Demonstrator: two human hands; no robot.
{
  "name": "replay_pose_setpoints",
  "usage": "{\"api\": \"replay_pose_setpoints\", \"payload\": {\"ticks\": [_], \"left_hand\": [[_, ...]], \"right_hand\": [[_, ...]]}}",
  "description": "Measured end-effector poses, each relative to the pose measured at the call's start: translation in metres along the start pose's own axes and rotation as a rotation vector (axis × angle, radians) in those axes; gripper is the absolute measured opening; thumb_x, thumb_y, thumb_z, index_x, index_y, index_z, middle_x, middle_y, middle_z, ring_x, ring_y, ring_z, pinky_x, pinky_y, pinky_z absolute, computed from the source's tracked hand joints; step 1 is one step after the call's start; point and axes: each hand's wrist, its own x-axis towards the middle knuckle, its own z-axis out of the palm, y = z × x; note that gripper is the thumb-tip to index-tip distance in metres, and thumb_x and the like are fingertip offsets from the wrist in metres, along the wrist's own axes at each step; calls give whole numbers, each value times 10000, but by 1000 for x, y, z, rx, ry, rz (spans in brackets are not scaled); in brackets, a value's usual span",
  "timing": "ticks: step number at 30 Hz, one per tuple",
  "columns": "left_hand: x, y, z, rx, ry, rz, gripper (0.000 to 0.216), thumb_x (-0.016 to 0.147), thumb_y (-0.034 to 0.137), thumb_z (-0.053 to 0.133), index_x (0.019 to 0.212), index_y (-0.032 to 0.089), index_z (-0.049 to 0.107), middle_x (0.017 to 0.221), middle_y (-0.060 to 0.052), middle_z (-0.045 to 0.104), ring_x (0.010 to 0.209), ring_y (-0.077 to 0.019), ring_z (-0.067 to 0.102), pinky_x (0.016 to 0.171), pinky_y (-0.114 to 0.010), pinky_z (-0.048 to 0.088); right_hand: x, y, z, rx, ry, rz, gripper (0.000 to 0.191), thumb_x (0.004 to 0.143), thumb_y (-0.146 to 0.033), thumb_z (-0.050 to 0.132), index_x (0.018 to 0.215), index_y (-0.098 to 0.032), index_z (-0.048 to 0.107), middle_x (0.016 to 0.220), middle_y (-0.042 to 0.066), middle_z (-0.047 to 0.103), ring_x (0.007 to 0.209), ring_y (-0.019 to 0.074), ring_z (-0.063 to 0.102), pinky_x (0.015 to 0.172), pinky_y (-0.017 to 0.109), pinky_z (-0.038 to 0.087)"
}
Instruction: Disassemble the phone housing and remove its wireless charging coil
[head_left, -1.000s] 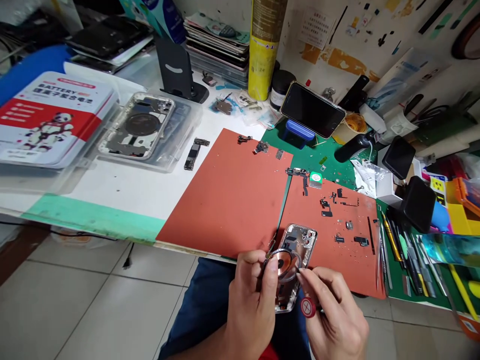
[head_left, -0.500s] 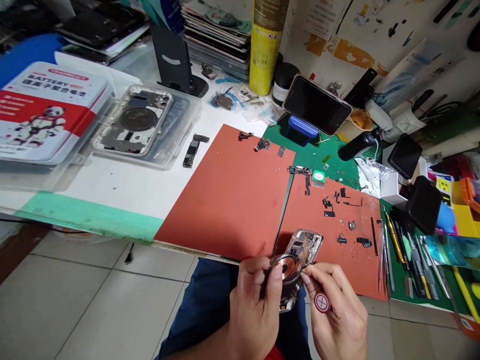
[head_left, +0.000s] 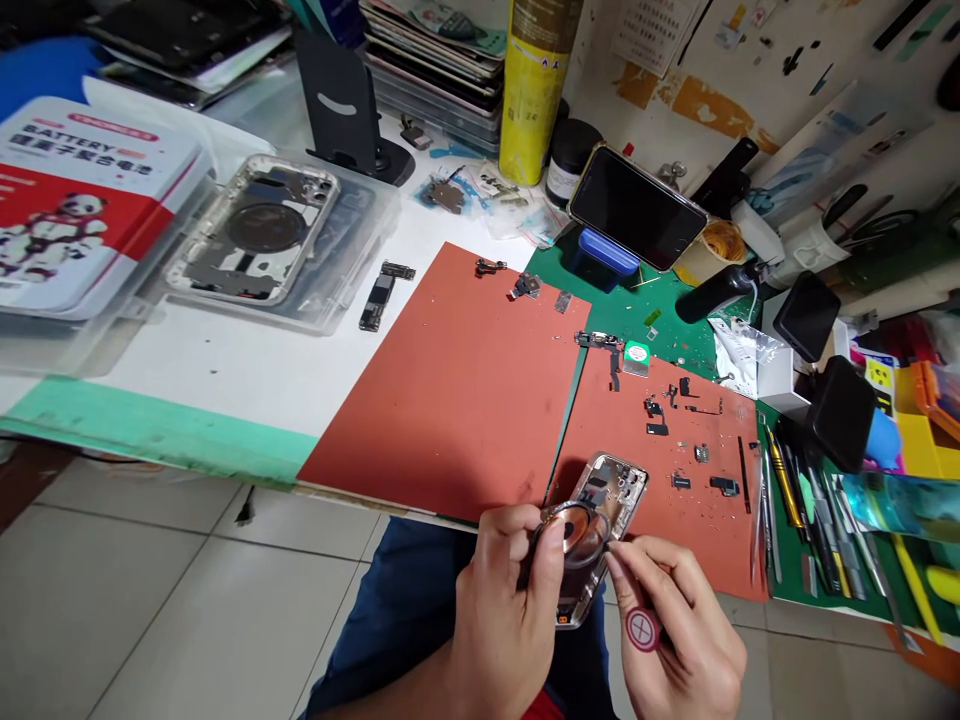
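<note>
My left hand (head_left: 504, 610) grips a stripped phone housing (head_left: 609, 490) at the table's near edge, its thumb pressed on the round copper charging coil (head_left: 581, 527). My right hand (head_left: 679, 640) is closed around a screwdriver whose red cap with a white cross (head_left: 642, 628) faces me; its fingertips pinch at the right edge of the coil. The housing tilts up from my lap over the right orange mat (head_left: 697, 530). The screwdriver's tip is hidden by my fingers.
Small screws, flex cables and brackets (head_left: 679, 440) lie scattered on the orange mats (head_left: 450, 400). Another phone housing (head_left: 255, 240) rests in a clear tray at left, beside a battery box (head_left: 67, 210). A phone (head_left: 637, 208) leans on a blue stand. Tweezers and tools (head_left: 810, 500) line the right.
The view has shifted slightly, and the housing and both hands have edged a little right. My right fingers moved in onto the coil's edge, and the red cap dropped lower.
</note>
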Motion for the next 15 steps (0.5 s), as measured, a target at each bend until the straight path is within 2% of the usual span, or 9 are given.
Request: {"api": "replay_pose_setpoints", "payload": {"ticks": [3,5,9,15], "left_hand": [[4,8,-1,58,-19,25,126,942,387,693,887,279,659,713,-1,753,604,-191,761,523,-221,522],[7,13,-1,81,-62,57,118,964,370,665,901,282,620,683,13,751,607,-184,764,516,-207,507],[13,23,-2,63,-189,119,82,1012,332,605,960,280,569,722,18,779,618,-163,758,558,-197,526],[16,25,0,74,-229,163,79,1045,318,540,983,271,531,710,34,723,609,-148,725,526,-194,503]], "right_hand": [[6,6,-13,-77,-105,-122,368,935,4,511,1210,-147,704,1088,109,663,934,139,715,789,221,604],[14,10,-23,-107,-184,-203,381,930,4,494,1224,-130,696,1073,115,668,945,142,715,749,212,596],[30,18,-36,-159,-325,-255,382,952,-4,461,1220,-143,695,1052,103,686,908,126,716,662,197,561],[44,22,-37,-134,-364,-324,430,920,76,423,1154,-136,715,1029,96,691,873,109,706,620,182,530]]}}
